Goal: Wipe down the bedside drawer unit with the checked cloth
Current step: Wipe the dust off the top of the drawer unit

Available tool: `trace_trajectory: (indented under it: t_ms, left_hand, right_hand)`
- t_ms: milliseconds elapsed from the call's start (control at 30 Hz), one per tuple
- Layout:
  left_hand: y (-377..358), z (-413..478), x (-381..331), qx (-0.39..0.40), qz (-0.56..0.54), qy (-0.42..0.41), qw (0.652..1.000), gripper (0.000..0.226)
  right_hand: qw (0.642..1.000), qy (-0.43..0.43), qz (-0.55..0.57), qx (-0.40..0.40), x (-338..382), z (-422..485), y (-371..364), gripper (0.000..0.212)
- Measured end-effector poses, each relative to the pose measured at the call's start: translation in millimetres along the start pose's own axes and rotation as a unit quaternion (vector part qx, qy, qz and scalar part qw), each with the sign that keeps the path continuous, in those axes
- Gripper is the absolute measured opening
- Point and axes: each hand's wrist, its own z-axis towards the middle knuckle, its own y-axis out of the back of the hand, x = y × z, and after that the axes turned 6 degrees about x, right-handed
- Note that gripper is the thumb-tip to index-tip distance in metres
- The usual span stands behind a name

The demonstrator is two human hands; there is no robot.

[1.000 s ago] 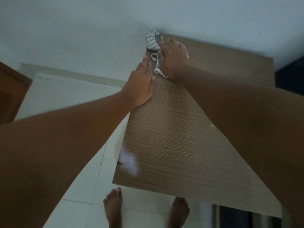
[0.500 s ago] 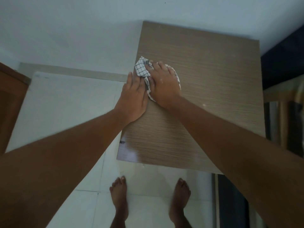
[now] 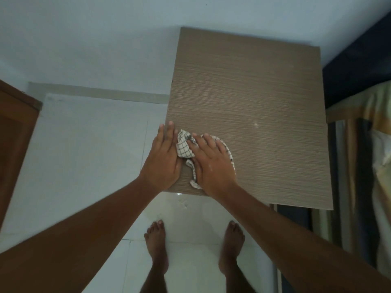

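Your unit (image 3: pixel 254 98) has a brown, fine-grained top and sits beside the bed (image 3: pixel 378 149). Right grip (image 3: pixel 211 163) lies flat, fingers straight, pressing the cloth (image 3: pixel 183 148) down at the near-left corner. Left grip (image 3: pixel 164 161) lies flat along the left edge, touching it. Cloth's white with dark checks, all crumpled.
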Motion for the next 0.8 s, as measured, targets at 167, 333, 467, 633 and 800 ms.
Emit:
trace_trajectory:
  t_ms: [167, 333, 467, 633, 800]
  left_hand:
    - [-4, -24, -1, 0.023, 0.033, -0.017, 0.999, 0.067]
    - [-8, -43, -4, 0.028, 0.065, -0.023, 0.997, 0.071]
    - [-12, -53, -4, 0.023, 0.073, -0.018, 0.997, 0.063]
    - [-11, -58, -4, 0.016, 0.081, -0.02, 0.996, 0.059]
    - [-3, -58, -3, 0.039, 0.047, -0.028, 0.998, 0.059]
  right_hand:
    - [1.0, 0.014, 0.001, 0.01, 8, -36, -4, 0.049]
    - [1.0, 0.021, 0.01, 0.006, 15, -73, -12, 0.049]
    - [0.999, 0.046, 0.009, 0.019, 19, -104, -23, 0.049]
    - [0.995, 0.078, 0.063, 0.03, 24, -134, -30, 0.055]
    - [0.99, 0.014, 0.137, -0.02, 27, -138, -24, 0.052]
